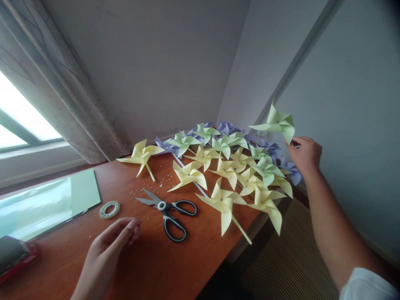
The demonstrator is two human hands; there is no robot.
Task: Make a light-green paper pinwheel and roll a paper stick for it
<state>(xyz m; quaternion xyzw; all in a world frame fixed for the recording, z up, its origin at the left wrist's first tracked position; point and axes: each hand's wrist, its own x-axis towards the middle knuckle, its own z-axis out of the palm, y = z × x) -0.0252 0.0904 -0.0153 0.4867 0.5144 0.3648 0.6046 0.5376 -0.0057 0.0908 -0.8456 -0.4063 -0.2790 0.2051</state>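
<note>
My right hand (304, 155) is raised at the right, past the desk's far corner, holding a green paper pinwheel (276, 123) by its stem above a pile of yellow, green and purple pinwheels (233, 166). My left hand (109, 246) rests low over the wooden desk (150, 271), fingers loosely curled and holding nothing. It is close to black-handled scissors (168, 210) and a small tape roll (109, 209).
A lone yellow pinwheel (142, 156) lies left of the pile. A stack of pale green paper sheets (46, 204) lies at the desk's left, with a red and dark object (14, 258) at the left edge. Small paper scraps (162, 179) dot the desk. Walls close in behind; striped carpet (290, 258) is below right.
</note>
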